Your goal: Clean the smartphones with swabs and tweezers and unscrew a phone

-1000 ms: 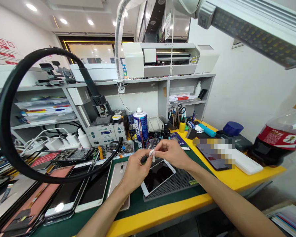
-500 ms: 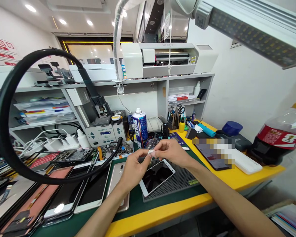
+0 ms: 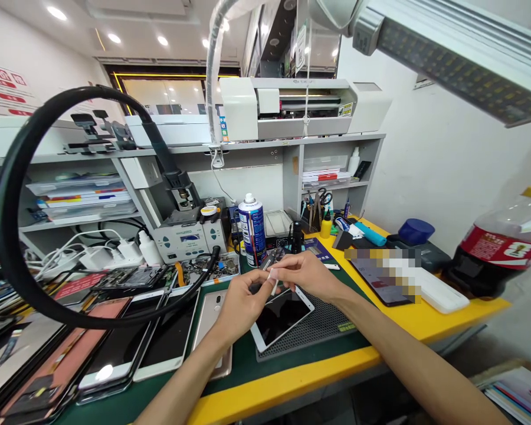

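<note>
Just above a white-framed phone (image 3: 283, 319), both hands meet fingertip to fingertip. A small white strip (image 3: 274, 287), its material too small to tell, hangs from the pinch between them. My left hand (image 3: 243, 301) is closed, thumb and forefinger on the strip. My right hand (image 3: 307, 276) pinches it from the other side. Dark screen upward, the phone lies tilted on a grey perforated mat (image 3: 323, 321). A slim grey object (image 3: 269, 261) shows behind the fingertips, partly hidden. Left of my left hand lies a gold phone back (image 3: 207, 324).
Several phones and a black phone screen (image 3: 168, 342) line the left side beneath a looping black hose (image 3: 15, 260). Behind the hands stands a blue spray can (image 3: 251, 227). To the right are a dark phone (image 3: 376, 280), a white case (image 3: 442, 289) and a cola bottle (image 3: 491, 254).
The white strip now points downward from the fingertips; before, it was a small bit lying across them. The hands have turned slightly, staying over the phone.
</note>
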Available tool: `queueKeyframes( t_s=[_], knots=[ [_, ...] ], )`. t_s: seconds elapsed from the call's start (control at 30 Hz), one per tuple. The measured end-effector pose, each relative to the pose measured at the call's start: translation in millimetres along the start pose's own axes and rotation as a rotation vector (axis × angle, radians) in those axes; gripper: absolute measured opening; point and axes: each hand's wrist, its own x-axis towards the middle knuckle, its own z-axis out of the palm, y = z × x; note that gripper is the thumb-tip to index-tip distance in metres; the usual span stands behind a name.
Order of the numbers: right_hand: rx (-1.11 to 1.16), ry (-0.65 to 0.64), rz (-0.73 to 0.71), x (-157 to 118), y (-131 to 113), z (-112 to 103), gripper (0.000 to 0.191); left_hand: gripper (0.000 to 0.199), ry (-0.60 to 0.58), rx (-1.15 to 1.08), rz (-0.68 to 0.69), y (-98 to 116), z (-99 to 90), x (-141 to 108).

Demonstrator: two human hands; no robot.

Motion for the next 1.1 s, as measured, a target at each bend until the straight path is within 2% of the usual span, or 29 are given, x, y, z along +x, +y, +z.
queueKeyframes(
  t_s=[0.17, 0.27, 0.4, 0.57, 0.7, 0.97, 1.1],
  knots=[
    [0.158, 0.105, 0.07, 4.4, 2.1, 0.7, 0.031, 0.034, -0.055, -0.002, -0.019, -2.6, -0.6, 1.4],
    [0.216, 0.113, 0.103, 5.7, 2.1, 1.7, 0.032, 0.035, -0.057, -0.011, -0.03, -4.1, -0.6, 2.6],
    [0.254, 0.07, 0.123, 4.0, -1.3, 2.2, 0.035, 0.036, -0.054, -0.057, -0.082, -3.2, -1.0, 3.1],
    [0.215, -0.054, 0.142, 1.3, -4.2, 1.0, 0.04, 0.037, -0.072, -0.101, -0.094, -0.6, -2.9, 2.3],
    [0.132, -0.04, 0.108, 2.0, -2.0, 0.1, 0.041, 0.036, -0.086, -0.119, -0.091, -0.9, -3.3, 2.5],
    [0.219, -0.062, 0.172, 1.6, 0.0, -3.4, 0.036, 0.035, -0.036, -0.069, -0.097, -4.6, -7.2, 4.4],
    [0.233, -0.11, 0.219, -0.4, -0.4, -4.3, 0.039, 0.035, -0.035, -0.001, -0.05, -3.9, -7.2, 3.6]
  ],
)
